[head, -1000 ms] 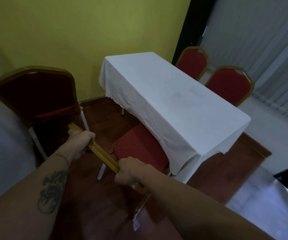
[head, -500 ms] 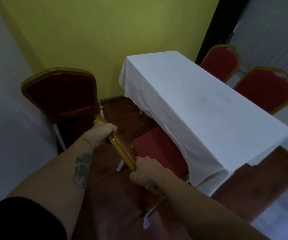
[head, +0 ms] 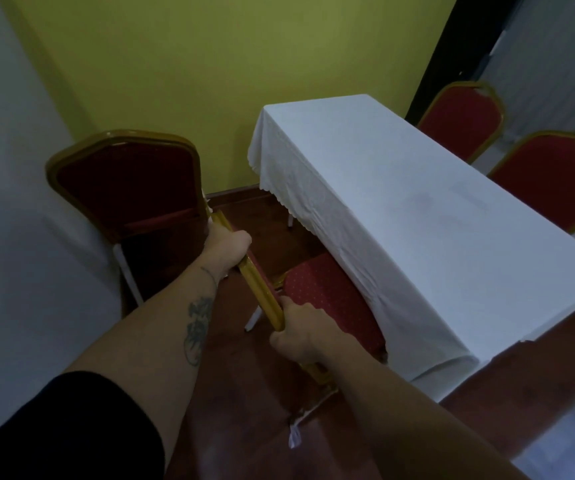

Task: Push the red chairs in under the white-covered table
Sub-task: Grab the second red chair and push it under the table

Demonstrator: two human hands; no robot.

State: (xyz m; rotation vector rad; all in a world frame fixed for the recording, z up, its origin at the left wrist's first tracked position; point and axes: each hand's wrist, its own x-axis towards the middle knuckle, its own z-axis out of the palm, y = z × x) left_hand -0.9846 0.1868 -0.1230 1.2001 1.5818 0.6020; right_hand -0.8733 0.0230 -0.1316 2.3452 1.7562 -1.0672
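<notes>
A red-cushioned chair point(head: 327, 306) with a gold frame stands in front of me, its seat partly under the hanging edge of the white tablecloth. My left hand point(head: 227, 249) and my right hand point(head: 301, 336) both grip the gold top rail point(head: 262, 289) of its backrest. The white-covered table point(head: 400, 216) runs away to the right. A second red chair point(head: 130, 188) stands to the left, away from the table, touching the white wall. Two more red chairs point(head: 462, 119) point(head: 556, 178) stand along the table's far side.
A yellow wall closes the far end and a white wall point(head: 9, 237) the left side. The floor under the table is dark red wood point(head: 237, 410). Grey curtains point(head: 549, 57) hang at the right behind the far chairs.
The view has swung left and closer, so the table and chairs sit further right in the frame. Both hands keep their grip on the backrest rail; the seat reaches slightly further under the cloth.
</notes>
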